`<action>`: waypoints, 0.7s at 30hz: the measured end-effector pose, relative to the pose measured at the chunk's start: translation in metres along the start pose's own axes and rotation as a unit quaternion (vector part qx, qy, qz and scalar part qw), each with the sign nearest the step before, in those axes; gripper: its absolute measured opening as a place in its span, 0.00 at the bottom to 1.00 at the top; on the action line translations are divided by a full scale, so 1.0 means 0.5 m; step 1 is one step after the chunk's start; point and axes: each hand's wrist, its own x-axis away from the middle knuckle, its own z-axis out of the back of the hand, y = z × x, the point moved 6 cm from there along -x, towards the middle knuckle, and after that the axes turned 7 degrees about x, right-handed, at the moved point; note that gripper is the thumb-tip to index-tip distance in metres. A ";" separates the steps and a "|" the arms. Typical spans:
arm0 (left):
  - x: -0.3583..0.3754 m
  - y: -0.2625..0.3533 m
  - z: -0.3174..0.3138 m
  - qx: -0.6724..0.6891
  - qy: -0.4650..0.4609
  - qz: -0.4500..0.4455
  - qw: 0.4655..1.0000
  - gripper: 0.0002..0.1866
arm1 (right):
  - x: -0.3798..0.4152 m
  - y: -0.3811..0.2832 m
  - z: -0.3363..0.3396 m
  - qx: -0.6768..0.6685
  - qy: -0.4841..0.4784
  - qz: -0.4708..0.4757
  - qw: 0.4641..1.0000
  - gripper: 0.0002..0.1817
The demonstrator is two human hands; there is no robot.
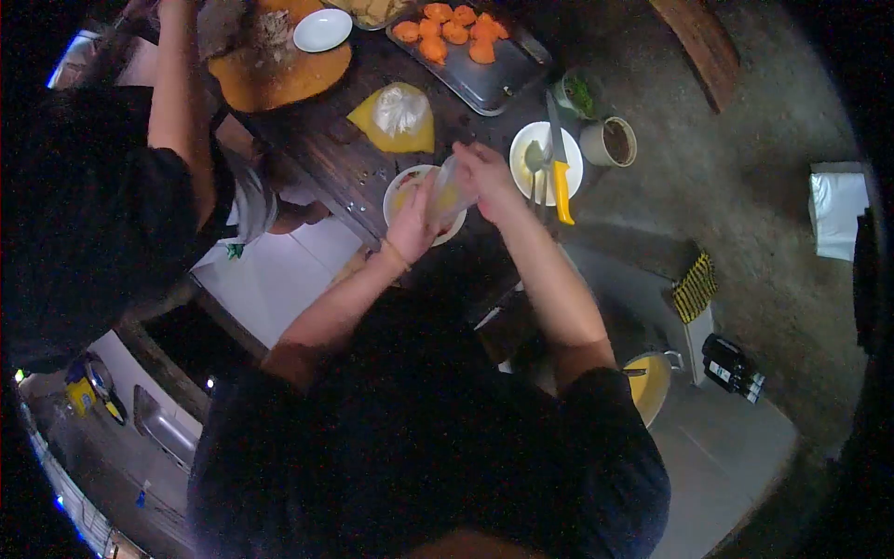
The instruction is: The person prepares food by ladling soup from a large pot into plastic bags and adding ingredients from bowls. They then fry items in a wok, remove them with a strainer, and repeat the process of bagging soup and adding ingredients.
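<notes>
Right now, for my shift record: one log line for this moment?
both hands hold clear plastic bag | over bowl | knife on plate

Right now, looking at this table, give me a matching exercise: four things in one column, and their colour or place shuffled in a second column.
Things:
1. knife
2. tray
3. clear bag
4. small plate

Descriptions:
A. held between both hands over a bowl
B. yellow handle, lying across a white plate
C. white, bare, on the round orange board
D. metal, carrying orange pieces

Pairs: 1-B, 2-D, 3-A, 4-C
</notes>
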 end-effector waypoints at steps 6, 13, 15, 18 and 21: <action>-0.026 0.074 0.058 0.049 0.058 -0.040 0.996 0.21 | 0.093 -0.073 0.030 0.182 -0.074 0.202 0.960 0.12; -0.034 0.139 0.071 0.077 -0.001 -0.086 0.993 0.15 | 0.025 0.054 -0.025 0.504 -0.181 0.381 0.754 0.41; -0.040 0.176 0.105 0.092 -0.024 -0.098 0.991 0.16 | 0.028 0.068 -0.080 0.523 -0.266 0.490 0.645 0.37; -0.023 0.131 0.170 0.127 0.036 -0.044 0.990 0.20 | 0.039 0.040 -0.091 0.267 -0.381 0.252 0.849 0.27; 0.028 -0.013 0.111 0.136 0.090 0.028 0.986 0.30 | 0.059 0.011 -0.099 0.286 -0.355 0.263 0.850 0.16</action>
